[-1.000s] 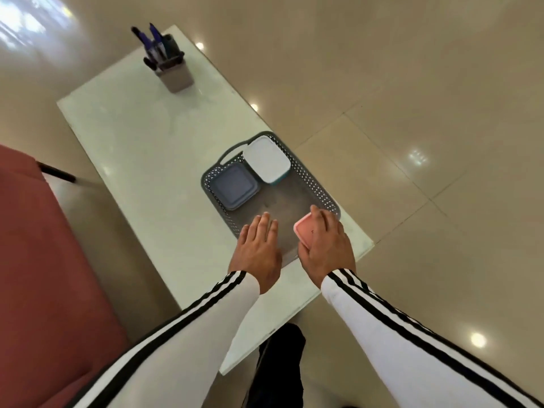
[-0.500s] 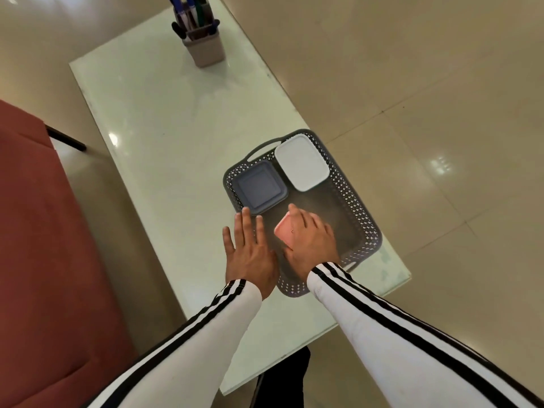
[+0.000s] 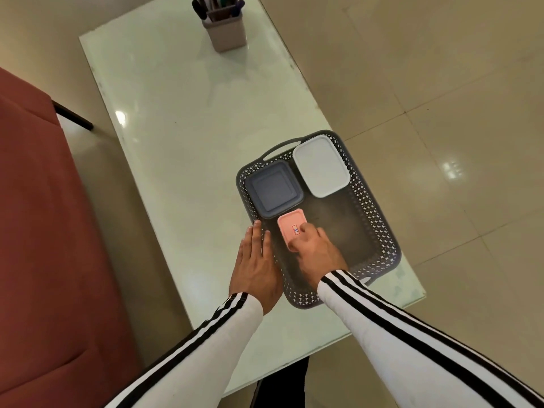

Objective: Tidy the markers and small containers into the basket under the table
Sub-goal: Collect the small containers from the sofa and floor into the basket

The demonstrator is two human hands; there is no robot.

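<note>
A grey perforated basket [image 3: 379, 231] sits on the near right part of the glass table [image 3: 182, 119]. Inside it lie a blue-grey square container [image 3: 273, 188] at the far left and a white lidded container [image 3: 321, 166] at the far right. My right hand [image 3: 316, 251] is inside the basket and grips a small pink container [image 3: 290, 226] just below the blue-grey one. My left hand [image 3: 256, 266] lies flat with straight fingers over the basket's left rim. A holder with markers [image 3: 225, 28] stands at the table's far end.
A red sofa [image 3: 44, 245] runs along the left side, close to the table. Beige tiled floor [image 3: 456, 113] surrounds the table on the right. A dark leg or shoe shows under the table's near edge.
My right hand carried the pink container from the basket's near right rim into the basket, next to the blue-grey container. My left hand stayed flat by the left rim. The view shifted closer.
</note>
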